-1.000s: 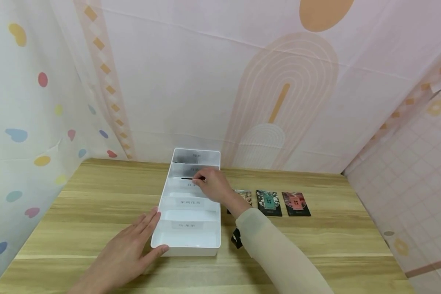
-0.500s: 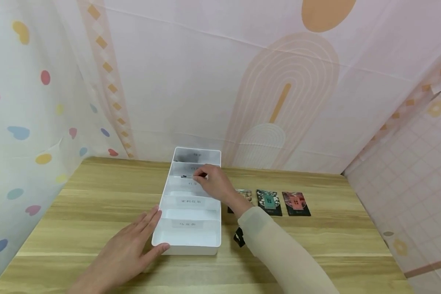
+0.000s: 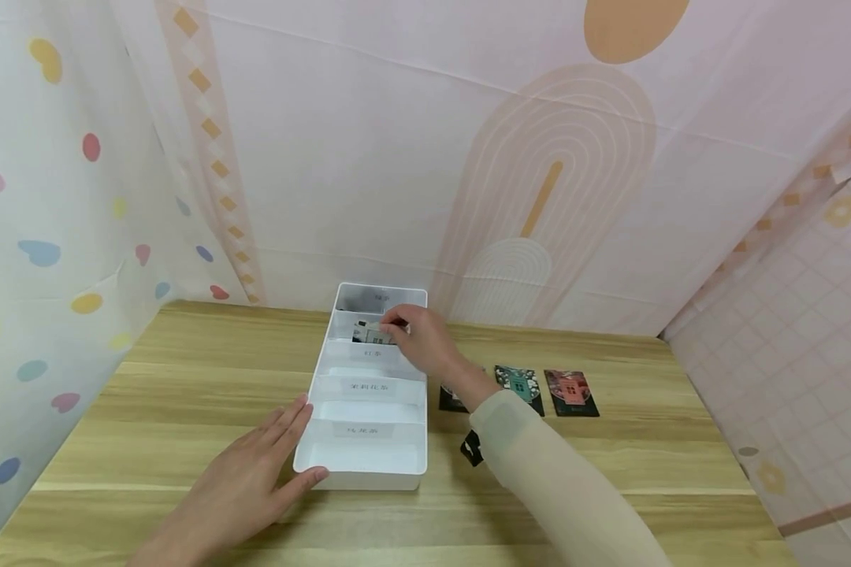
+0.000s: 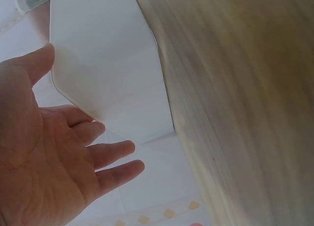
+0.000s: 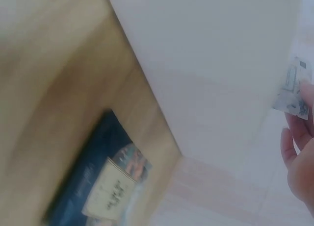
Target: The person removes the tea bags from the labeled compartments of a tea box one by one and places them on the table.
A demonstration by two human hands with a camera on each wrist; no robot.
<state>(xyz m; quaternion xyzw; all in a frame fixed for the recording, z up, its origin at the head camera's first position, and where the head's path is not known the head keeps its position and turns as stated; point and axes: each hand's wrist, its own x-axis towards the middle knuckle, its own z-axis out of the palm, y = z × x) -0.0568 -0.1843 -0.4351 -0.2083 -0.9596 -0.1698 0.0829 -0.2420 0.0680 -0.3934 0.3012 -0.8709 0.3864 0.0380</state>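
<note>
A white divided box (image 3: 365,481) with a printed paper label in each compartment stands on the table. My right hand (image 3: 427,342) pinches a pale grey printed tea sachet (image 3: 371,334) by its edge, over the second compartment from the back. In the right wrist view the sachet (image 5: 290,98) shows between thumb and fingers at the right edge. My left hand (image 3: 251,465) lies along the box's near left corner with fingers straight. The left wrist view shows that hand (image 4: 54,152) with thumb and fingertips against the white wall (image 4: 108,54).
Right of the box lie a green-and-black sachet (image 3: 519,387), a red-and-black sachet (image 3: 572,392) and a cream-and-black sachet (image 3: 454,401) partly behind my right wrist. A torn-looking black piece (image 3: 471,448) sits beside the sleeve. A patterned curtain (image 3: 340,157) hangs behind the table.
The sachet has turned from edge-on to showing its printed face, and my right hand has shifted slightly right and up with it. The left hand stays at the box.
</note>
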